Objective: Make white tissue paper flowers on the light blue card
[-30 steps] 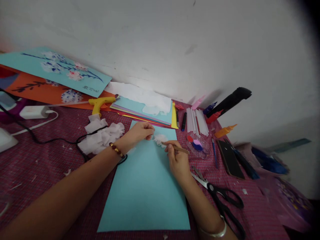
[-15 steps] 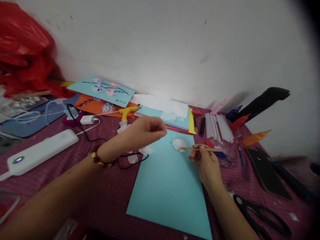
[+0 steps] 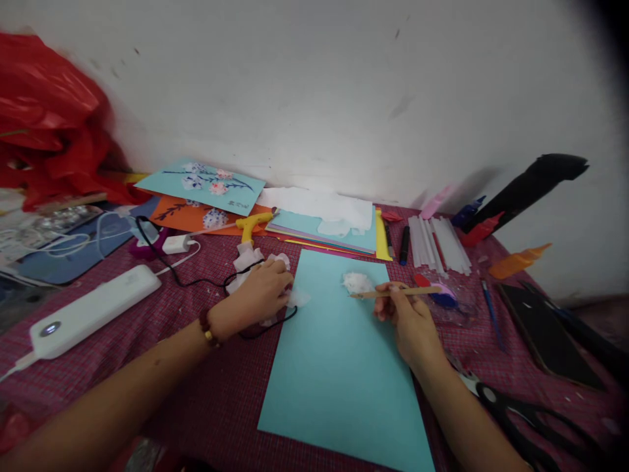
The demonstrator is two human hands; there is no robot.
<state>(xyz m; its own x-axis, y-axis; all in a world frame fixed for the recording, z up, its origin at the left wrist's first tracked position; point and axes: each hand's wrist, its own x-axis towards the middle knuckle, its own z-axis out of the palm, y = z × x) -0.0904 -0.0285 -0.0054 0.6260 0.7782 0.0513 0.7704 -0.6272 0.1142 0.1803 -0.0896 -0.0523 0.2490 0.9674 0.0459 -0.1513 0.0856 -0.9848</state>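
My left hand (image 3: 263, 292) is low over several pieces of white tissue paper (image 3: 246, 259) at the left edge of a light-blue sheet of paper (image 3: 339, 373). Its fingers are curled down and closed on the tissue, though the fingertips are partly hidden. Between thumb and fingers, my right hand (image 3: 410, 321) holds a thin wooden stick (image 3: 363, 295), nearly level, its tip pointing left. Just beyond that tip, a crumpled white tissue-paper flower (image 3: 357, 282) sits on the upper part of the sheet.
A yellow glue gun (image 3: 253, 225) lies behind my left hand, and a black cord (image 3: 196, 283) runs beside it. Scissors (image 3: 521, 410) lie by my right forearm. White glue sticks (image 3: 437, 244) and a phone (image 3: 545, 334) are at right; a white power bank (image 3: 95, 311) is at left.
My left hand has come down and to the left, from above the sheet's edge onto the tissue pieces. The stick's tip has shifted from the flower to just in front of it.
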